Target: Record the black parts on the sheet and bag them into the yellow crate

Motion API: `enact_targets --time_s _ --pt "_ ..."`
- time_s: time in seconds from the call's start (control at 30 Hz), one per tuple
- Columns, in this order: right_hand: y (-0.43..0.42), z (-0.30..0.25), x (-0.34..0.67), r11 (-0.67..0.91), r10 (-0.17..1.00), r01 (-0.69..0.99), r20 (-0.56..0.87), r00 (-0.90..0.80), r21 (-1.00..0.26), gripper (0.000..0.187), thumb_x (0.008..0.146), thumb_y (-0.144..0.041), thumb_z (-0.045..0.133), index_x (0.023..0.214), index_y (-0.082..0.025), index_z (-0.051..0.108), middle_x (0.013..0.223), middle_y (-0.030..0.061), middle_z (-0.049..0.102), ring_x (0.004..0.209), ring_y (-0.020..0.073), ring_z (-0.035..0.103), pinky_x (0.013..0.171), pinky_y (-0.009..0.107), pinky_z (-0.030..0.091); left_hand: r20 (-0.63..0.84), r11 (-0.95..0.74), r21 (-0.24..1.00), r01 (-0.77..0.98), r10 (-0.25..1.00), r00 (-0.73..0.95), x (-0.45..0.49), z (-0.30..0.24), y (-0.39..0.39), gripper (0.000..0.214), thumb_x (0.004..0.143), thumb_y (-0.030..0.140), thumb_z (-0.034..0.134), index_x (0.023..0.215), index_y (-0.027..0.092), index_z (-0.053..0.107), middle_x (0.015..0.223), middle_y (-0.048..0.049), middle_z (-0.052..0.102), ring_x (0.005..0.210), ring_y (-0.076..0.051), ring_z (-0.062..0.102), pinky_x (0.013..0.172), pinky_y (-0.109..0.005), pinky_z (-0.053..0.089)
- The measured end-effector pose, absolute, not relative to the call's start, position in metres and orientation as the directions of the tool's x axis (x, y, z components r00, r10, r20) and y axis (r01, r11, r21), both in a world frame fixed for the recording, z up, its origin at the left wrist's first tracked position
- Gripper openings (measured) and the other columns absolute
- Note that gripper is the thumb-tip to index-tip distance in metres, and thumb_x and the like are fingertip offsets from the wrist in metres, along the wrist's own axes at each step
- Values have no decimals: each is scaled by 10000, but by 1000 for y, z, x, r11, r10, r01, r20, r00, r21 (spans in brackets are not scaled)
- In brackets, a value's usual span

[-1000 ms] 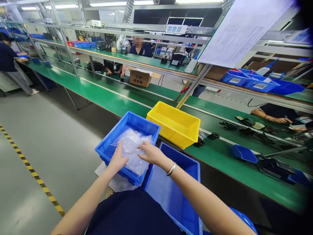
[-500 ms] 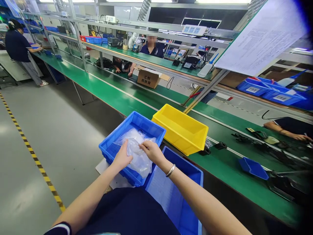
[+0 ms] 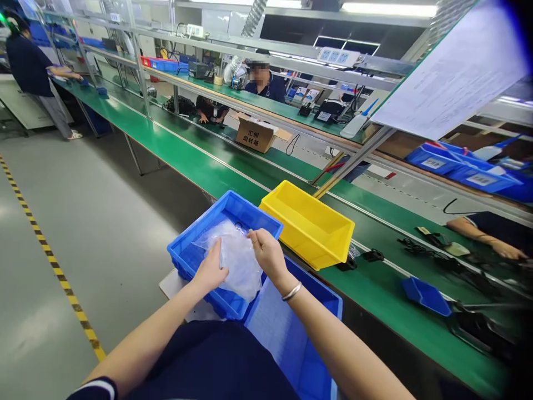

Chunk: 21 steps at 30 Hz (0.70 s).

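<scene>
A clear plastic bag (image 3: 240, 272), wrinkled and see-through, lies spread over the near blue bin (image 3: 177, 260). My left hand (image 3: 211, 268) grips the bag's left side between thumb and fingers. At the bag's upper right edge, my right hand (image 3: 268, 253) is closed in a pinch on the film; a silver bangle (image 3: 292, 291) circles that wrist. More clear plastic and a small dark ring-like item show at the back of the bin, too small to name. Whether anything is inside the bag I cannot tell.
A yellow bin (image 3: 310, 222) stands beyond the blue one, on the green bench (image 3: 187, 161). Another blue bin (image 3: 300, 333) is close at my right. Black cables and a blue scoop-shaped tray (image 3: 425, 295) lie farther right. Co-workers sit and stand along the line.
My right hand has moved right and slightly up, drawing the bag's edge away from my left hand. The bag now looks flatter and wider. My left hand has barely moved.
</scene>
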State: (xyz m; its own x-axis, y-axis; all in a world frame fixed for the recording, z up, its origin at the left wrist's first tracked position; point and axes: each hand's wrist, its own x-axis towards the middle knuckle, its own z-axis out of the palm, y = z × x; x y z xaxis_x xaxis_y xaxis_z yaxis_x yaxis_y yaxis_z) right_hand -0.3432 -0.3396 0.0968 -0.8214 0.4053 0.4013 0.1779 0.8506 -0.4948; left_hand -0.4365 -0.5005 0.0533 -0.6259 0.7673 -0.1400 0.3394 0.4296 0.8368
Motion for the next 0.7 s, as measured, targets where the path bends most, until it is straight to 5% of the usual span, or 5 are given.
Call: enact_targets --time_s 0.1,0.2,0.33,0.57,0.7 --pt "-345 102 -341 893 321 117 435 -841 -434 376 945 -486 475 1111 -164 576 970 107 612 902 215 574 846 353 471 -137 414 852 322 768 -625 -435 54 -498 937 673 94 547 1526 50 162 1595 -182 196 1460 -276 247 1201 -401 244" --pt "-348 107 -342 924 207 57 370 -906 -377 283 957 -421 468 893 -189 618 890 93 610 857 212 577 804 349 484 -120 394 855 339 784 -609 -434 56 -496 930 673 88 537 1523 37 163 1597 -176 196 1473 -259 211 1211 -384 217" --pt "-346 115 -340 894 323 116 442 -837 -432 360 999 -368 369 797 -198 613 868 81 617 838 182 585 789 310 477 -118 399 850 345 781 -614 -435 58 -496 950 656 76 542 1523 29 156 1593 -184 206 1472 -265 212 1211 -375 217" --pt "-334 121 -340 939 275 196 273 -922 -283 458 1010 -406 328 762 -196 651 786 74 637 781 188 590 718 294 449 -132 418 841 344 775 -618 -434 62 -497 945 673 89 544 1523 9 139 1586 -206 207 1450 -310 264 1195 -400 262" --pt "-332 129 -339 902 330 202 306 -893 -382 463 1012 -433 306 855 -189 667 836 73 660 788 179 617 727 291 471 -148 430 836 342 776 -613 -433 63 -496 943 666 79 541 1520 2 148 1584 -211 208 1459 -296 244 1201 -386 242"
